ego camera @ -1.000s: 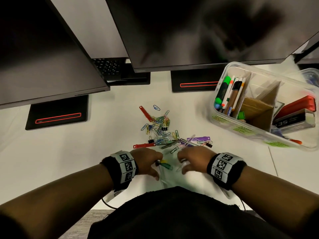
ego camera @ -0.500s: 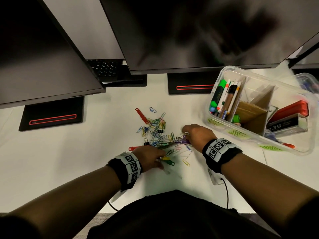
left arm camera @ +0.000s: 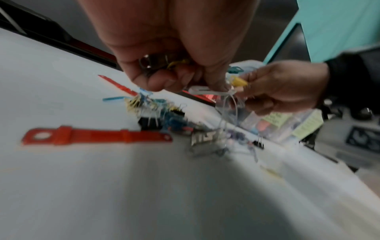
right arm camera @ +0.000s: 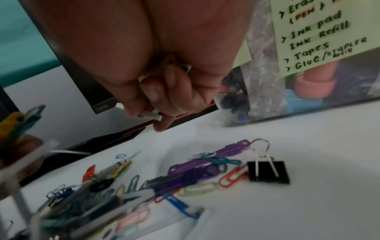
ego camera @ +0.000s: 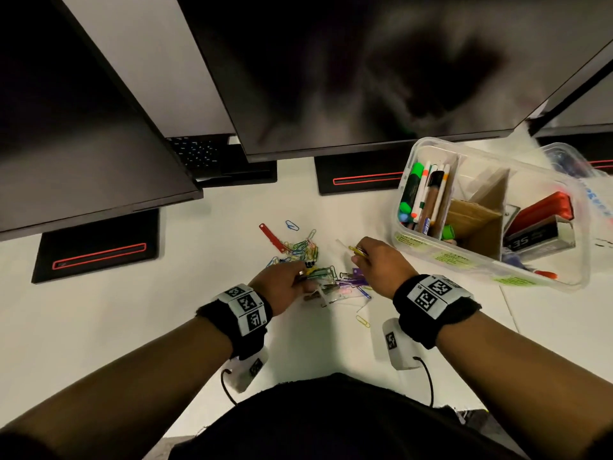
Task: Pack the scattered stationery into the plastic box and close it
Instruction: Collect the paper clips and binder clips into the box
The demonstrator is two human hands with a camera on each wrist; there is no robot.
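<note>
Coloured paper clips (ego camera: 302, 248), a red fastener strip (ego camera: 272, 237) and purple strips (ego camera: 356, 277) lie scattered on the white desk. My left hand (ego camera: 303, 277) hovers over the near side of the pile, fingers curled round a bundle of clips (left arm camera: 176, 62) and a clear strip (left arm camera: 205, 91). My right hand (ego camera: 360, 255), between the pile and the box, pinches a yellow and a clear strip (right arm camera: 152, 116). The open plastic box (ego camera: 564, 280) stands at the right with pens, cardboard dividers and a staple box inside. A black binder clip (right arm camera: 267, 172) sits beside the purple strips (right arm camera: 205, 164).
Two dark monitors (ego camera: 331, 78) overhang the back of the desk on black bases (ego camera: 96, 247). A clear lid or second container (ego camera: 577, 164) lies behind the box. A yellow paper clip (ego camera: 362, 321) lies alone near the desk's front edge.
Both hands have moved forward from the desk's near edge into the pile. The right hand went right toward the box and picked up strips; the left hand gathered clips.
</note>
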